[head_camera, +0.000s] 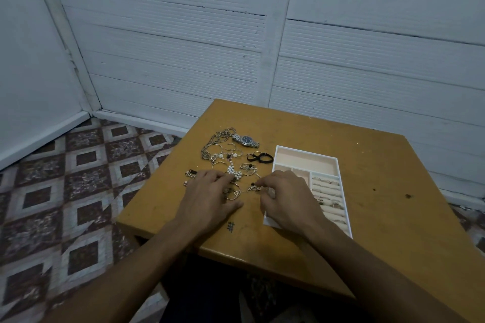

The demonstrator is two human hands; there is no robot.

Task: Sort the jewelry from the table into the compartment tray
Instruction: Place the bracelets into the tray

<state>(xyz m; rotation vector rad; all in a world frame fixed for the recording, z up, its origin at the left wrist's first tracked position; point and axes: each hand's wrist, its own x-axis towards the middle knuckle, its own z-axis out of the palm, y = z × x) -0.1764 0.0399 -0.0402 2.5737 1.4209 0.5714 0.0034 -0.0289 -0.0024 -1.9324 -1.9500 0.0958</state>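
Jewelry pile [231,162] was left scattered at the table's [380,204] 10 o'clock, with the left hand [210,196] laid on it, fingers spread. A small beaded piece [254,187] was pinched by the right hand [286,199]. Compartment tray [301,158] was parked at its 3 o'clock, rings [325,191] already slotted in.

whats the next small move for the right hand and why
Probably lift the small dark-beaded piece, which the right hand seems to pinch, up and clear of the jewelry pile. The left hand rests on that pile, and the tray just right of it has bare far compartments.
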